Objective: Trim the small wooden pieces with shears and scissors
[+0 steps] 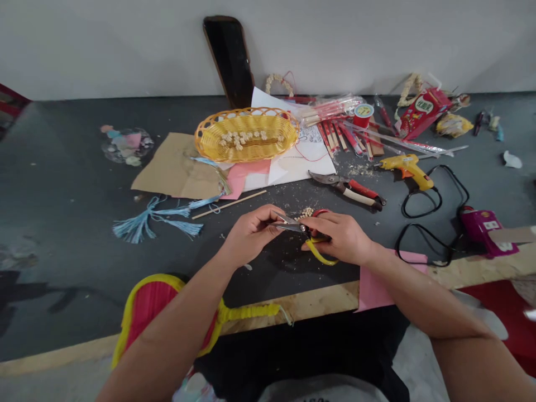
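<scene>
My right hand [347, 235] is closed around scissors [320, 255] with a yellow and a red handle. Their blades are parted and point left toward my left hand [251, 231]. The fingertips of that hand are pinched together between the blade tips, and what they hold is too small or hidden to make out. Just behind the scissors lies a little heap of pale cut bits [306, 213], with crumbs scattered on the dark table [268, 273]. A thin wooden stick [229, 204] rests left of the heap.
Behind my hands stands a yellow woven basket [247, 149] with pale pieces inside. Pruning shears [349, 188] and a corded yellow glue gun [408, 169] lie to the right. Blue tassels [144, 223] are at left. A red and yellow fan-shaped item [151, 301] overlaps the front edge.
</scene>
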Available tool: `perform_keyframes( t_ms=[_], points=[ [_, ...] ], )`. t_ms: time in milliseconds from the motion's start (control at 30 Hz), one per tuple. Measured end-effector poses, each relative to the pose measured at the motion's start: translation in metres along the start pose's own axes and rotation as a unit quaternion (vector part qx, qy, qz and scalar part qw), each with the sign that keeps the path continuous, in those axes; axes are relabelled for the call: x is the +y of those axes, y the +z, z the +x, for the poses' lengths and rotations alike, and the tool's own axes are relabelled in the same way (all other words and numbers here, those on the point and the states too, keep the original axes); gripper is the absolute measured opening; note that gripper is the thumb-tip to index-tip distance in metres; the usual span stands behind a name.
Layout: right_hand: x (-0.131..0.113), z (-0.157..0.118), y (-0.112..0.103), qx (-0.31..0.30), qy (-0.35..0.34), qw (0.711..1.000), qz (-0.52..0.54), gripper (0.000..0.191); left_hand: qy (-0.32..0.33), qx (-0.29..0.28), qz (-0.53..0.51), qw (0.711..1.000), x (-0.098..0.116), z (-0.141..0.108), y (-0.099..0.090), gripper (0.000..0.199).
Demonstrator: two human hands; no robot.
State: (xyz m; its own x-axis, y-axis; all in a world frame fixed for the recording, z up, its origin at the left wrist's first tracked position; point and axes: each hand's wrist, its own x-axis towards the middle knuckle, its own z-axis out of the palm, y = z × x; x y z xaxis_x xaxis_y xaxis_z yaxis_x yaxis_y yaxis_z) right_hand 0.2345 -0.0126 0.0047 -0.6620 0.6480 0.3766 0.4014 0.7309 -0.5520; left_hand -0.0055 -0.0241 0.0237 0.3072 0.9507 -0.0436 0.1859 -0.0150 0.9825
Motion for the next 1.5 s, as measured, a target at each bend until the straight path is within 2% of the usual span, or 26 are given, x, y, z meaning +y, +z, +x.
perform_keyframes(
  t_ms=[167,267,433,633,933,1200,1333,1500],
  points=[
    [-0.001,0.001,0.003,0.016,-0.008,1.000,-0.024,0.041,0.009,0.014,-0.039,0.999,-0.003,-0.001,0.002,0.019],
    [-0.005,0.002,0.002,0.025,-0.013,0.999,-0.025,0.038,0.012,0.015,-0.042,0.999,-0.004,0.000,0.002,0.013],
    [-0.010,0.005,-0.002,0.012,-0.011,1.000,-0.008,0.045,0.001,0.005,-0.038,0.999,-0.005,0.000,0.002,0.003],
    [-0.011,0.005,-0.002,0.001,-0.008,1.000,-0.009,0.044,-0.010,0.005,-0.017,1.000,-0.007,-0.001,0.003,0.006],
    [-0.011,0.002,-0.001,-0.014,-0.011,0.999,-0.050,0.038,-0.024,0.025,0.008,0.999,-0.004,-0.001,0.005,0.004],
    [-0.008,-0.005,0.003,-0.032,-0.006,0.991,-0.132,0.038,-0.020,0.033,0.054,0.998,-0.001,-0.002,0.004,0.008],
    [-0.010,-0.002,0.003,-0.018,0.020,0.996,-0.083,0.039,-0.027,0.028,0.017,0.999,-0.003,-0.002,0.003,0.016],
    [-0.015,0.005,-0.002,0.045,0.032,0.998,-0.015,0.046,-0.017,0.062,-0.050,0.997,-0.007,-0.002,0.002,0.015]
  ],
)
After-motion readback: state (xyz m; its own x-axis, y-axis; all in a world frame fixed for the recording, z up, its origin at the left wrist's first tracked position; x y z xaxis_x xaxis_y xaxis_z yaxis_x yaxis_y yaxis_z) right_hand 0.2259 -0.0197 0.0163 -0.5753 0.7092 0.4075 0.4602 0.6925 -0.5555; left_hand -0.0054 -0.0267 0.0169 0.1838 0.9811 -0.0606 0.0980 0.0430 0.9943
